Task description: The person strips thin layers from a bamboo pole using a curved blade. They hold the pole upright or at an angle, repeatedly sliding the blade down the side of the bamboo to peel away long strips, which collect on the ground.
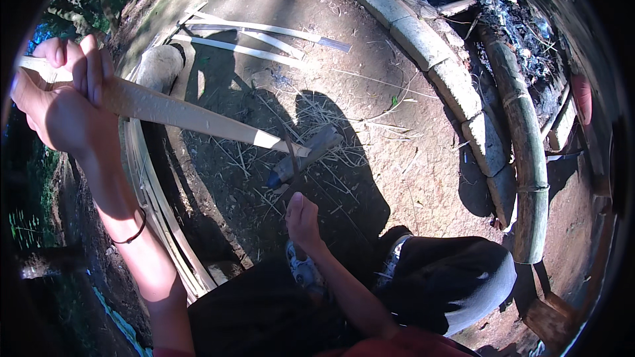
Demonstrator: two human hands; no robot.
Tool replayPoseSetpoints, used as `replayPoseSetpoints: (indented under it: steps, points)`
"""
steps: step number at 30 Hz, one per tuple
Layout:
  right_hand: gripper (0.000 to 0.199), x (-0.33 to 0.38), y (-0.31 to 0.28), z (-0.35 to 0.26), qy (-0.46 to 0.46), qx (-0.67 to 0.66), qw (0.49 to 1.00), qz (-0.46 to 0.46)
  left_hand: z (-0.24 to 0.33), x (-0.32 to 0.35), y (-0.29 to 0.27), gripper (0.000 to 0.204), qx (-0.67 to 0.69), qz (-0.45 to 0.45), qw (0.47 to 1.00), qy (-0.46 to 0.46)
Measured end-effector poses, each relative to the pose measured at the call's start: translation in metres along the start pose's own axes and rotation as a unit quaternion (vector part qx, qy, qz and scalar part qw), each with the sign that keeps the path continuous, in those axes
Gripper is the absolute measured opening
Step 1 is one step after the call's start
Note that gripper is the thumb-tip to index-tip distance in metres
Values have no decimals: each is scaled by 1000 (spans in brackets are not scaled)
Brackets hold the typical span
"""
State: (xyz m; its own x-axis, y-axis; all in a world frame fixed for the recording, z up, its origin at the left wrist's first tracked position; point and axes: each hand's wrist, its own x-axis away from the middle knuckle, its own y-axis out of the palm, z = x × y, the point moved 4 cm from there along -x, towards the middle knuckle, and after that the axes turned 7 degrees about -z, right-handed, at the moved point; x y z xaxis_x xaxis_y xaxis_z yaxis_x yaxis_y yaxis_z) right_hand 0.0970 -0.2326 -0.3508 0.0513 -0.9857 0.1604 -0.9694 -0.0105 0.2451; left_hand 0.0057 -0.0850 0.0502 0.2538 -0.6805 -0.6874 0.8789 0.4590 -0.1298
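Observation:
My left hand (71,116), raised at the far left, is closed round the wide end of a long pale bamboo strip (192,118). The strip slants down to the right, and its narrow end reaches a short wooden block (323,145) on the ground. Low in the middle, my right hand (303,219) grips a knife, its handle hidden in the fist. The dark, narrow blade (291,153) points away from me and crosses the strip close to its tip; whether it touches the strip, I cannot tell. Thin shavings (331,116) lie scattered round the block.
Several flat pale strips (248,28) lie on the dirt farther off. Longer split strips (155,192) rest beside my left forearm, near a log (161,69). A curved stone kerb (423,43) borders ash (522,20) and a thick bamboo pole (519,112) on the right.

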Motion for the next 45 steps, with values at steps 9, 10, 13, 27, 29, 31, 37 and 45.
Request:
replayPoseSetpoints:
  steps: [9, 10, 13, 27, 29, 31, 37, 45]
  points:
    - [46, -14, -7, 1, 59, 166, 983, 41, -3, 2, -4, 53, 16, 15, 1000, -2]
    - [46, -13, -3, -17, 35, 150, 988, 31, -2, 0, -5, 52, 0, 49, 999, 1]
    - [43, -4, 4, -26, 5, 110, 994, 22, -2, 2, -6, 52, -27, 45, 998, 19]
    - [36, 5, -9, -26, -4, 207, 977, -49, -11, -5, -13, 42, -27, 85, 996, -20]
    - [35, 11, -14, -13, -21, 217, 976, -21, -9, -3, -10, 42, -46, 118, 992, -28]
    - [36, 11, -28, 4, -21, 244, 969, 3, -21, -8, -20, 46, -26, 59, 998, 3]
    - [43, 11, -30, 6, 59, 216, 975, 9, -22, -10, -21, 53, -32, 115, 993, -6]
    - [46, -4, -7, -7, 40, 200, 979, -23, -9, -27, -67, 41, -66, 136, 988, 42]
